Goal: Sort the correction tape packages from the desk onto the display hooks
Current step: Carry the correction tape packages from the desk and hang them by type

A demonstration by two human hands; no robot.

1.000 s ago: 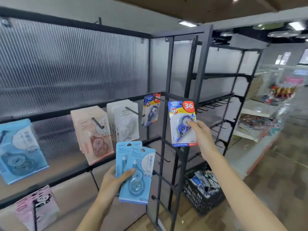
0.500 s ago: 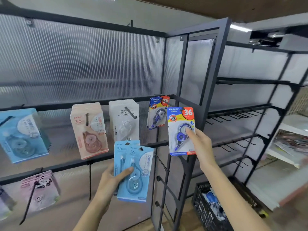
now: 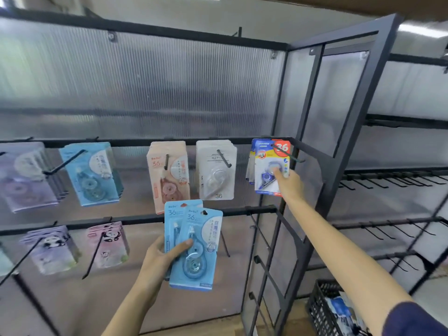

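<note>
My left hand (image 3: 162,259) grips two light-blue correction tape packages (image 3: 196,248), held upright and overlapping in front of the lower rail. My right hand (image 3: 287,184) reaches up to the right-most hook (image 3: 288,154) on the upper rail and pinches the blue-yellow-red "36" package (image 3: 268,166), whose top sits over that hook, in front of like packages. Along the same rail hang white packages (image 3: 215,170), peach packages (image 3: 168,173) and blue packages (image 3: 91,174).
A black metal rack frame (image 3: 339,146) stands just right of my right hand, with rows of bare hooks (image 3: 392,180) beyond it. Purple (image 3: 24,175) and panda-print packages (image 3: 106,243) hang at the left. A black basket (image 3: 324,309) of items sits on the floor, bottom right.
My right hand has carried the blue-yellow-red package up and back onto the right-most hook. The view has swung left and closer to the display. My left hand keeps its two blue packages.
</note>
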